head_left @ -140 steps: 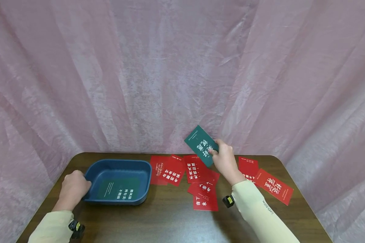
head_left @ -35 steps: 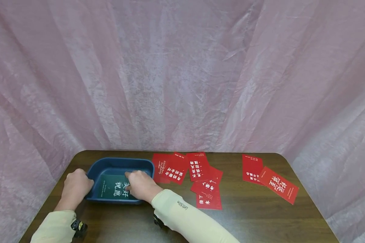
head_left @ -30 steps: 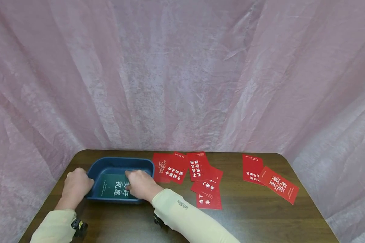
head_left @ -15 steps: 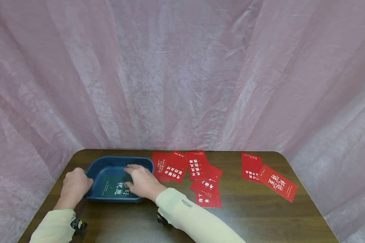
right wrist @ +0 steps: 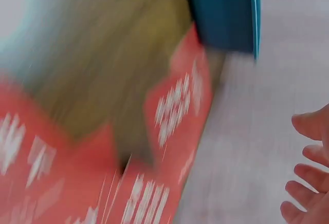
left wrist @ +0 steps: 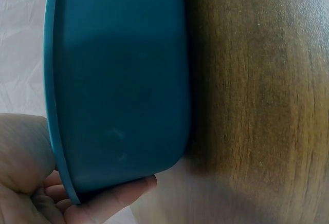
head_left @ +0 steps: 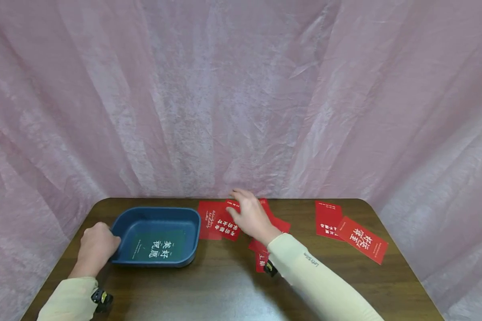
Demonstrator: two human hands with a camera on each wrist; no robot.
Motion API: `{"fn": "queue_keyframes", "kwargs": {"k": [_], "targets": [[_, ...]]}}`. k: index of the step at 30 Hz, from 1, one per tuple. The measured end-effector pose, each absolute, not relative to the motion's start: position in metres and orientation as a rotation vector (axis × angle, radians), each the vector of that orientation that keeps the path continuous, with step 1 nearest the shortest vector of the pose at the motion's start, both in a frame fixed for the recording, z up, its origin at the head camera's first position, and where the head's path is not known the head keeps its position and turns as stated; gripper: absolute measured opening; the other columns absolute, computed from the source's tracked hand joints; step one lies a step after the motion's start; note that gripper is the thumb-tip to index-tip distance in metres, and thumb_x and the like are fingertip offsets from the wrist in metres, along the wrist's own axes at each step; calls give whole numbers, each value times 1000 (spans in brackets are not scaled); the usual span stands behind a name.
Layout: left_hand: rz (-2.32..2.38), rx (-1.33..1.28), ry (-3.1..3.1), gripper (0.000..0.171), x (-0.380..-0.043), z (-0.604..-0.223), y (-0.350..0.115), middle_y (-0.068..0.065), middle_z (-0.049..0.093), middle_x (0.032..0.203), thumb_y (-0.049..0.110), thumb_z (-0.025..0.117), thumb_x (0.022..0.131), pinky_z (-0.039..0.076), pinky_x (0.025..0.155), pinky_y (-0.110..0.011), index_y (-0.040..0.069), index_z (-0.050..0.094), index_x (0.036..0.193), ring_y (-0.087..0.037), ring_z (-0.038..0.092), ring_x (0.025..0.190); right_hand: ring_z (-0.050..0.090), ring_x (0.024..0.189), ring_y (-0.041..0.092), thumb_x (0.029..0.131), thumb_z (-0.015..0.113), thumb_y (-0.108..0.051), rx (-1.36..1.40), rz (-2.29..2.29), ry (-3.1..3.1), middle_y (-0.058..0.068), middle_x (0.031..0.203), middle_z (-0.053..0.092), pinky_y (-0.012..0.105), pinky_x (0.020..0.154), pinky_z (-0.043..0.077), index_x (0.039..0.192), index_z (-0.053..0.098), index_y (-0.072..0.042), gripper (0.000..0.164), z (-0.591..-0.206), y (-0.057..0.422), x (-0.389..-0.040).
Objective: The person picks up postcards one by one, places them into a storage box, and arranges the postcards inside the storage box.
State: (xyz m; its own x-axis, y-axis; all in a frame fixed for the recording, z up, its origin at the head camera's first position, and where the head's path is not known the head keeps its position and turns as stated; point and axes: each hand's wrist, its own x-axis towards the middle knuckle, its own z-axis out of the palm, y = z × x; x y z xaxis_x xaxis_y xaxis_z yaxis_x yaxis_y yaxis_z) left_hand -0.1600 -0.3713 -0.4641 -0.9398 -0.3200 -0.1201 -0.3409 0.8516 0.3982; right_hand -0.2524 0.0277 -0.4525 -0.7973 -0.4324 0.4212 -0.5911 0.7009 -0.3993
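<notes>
Head view: the left hand grips the blue tray; the right hand, fingers parted and bare, hovers over red cards on the desk. These seem light, bendable, perhaps slick: best pinched by an edge.

The right hand has left the tray, hovering above red cards.
</notes>
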Motion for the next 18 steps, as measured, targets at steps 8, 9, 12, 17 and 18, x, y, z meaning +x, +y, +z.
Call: {"fn": "queue_keyframes", "kwargs": {"k": [8, 9, 12, 17, 18], "targets": [[649, -533, 2978, 18, -159, -464, -372, -14, 54, 64, 14, 54, 79, 45, 49, -40, -2, 57, 71, -28, 52, 60, 40, 124, 25, 79, 71, -25, 526, 752, -2735, 7, 132, 49, 39, 100, 30, 125, 56, -11, 50, -455, 147, -271], [651, -532, 2978, 18, -159, -463, -372, -13, 53, 64, 14, 54, 79, 44, 49, -40, -2, 56, 70, -28, 52, 59, 40, 124, 25, 79, 71, -24, 500, 747, -2754, 8, 132, 49, 40, 100, 30, 125, 57, -10, 50, -456, 161, -272], [650, -532, 2989, 19, -158, -462, -373, -13, 53, 64, 15, 54, 79, 44, 49, -40, 0, 55, 68, -28, 52, 59, 41, 122, 29, 79, 71, -22, 425, 725, -2795, 12, 129, 51, 43, 99, 30, 122, 58, -7, 47, -460, 199, -275], [643, -535, 2993, 19, -159, -463, -372, -14, 53, 64, 15, 54, 79, 44, 49, -40, -2, 55, 70, -29, 52, 59, 46, 116, 31, 83, 68, -23, 279, 666, -2901, 15, 124, 53, 46, 91, 38, 121, 57, -5, 44, -472, 236, -270], [643, -537, 2992, 19, -159, -464, -372, -14, 53, 65, 15, 54, 79, 44, 49, -40, -3, 55, 70, -29, 52, 60, 48, 114, 31, 83, 68, -23, 255, 657, -2921, 15, 122, 54, 46, 89, 40, 121, 57, -4, 44, -475, 238, -268]]}}
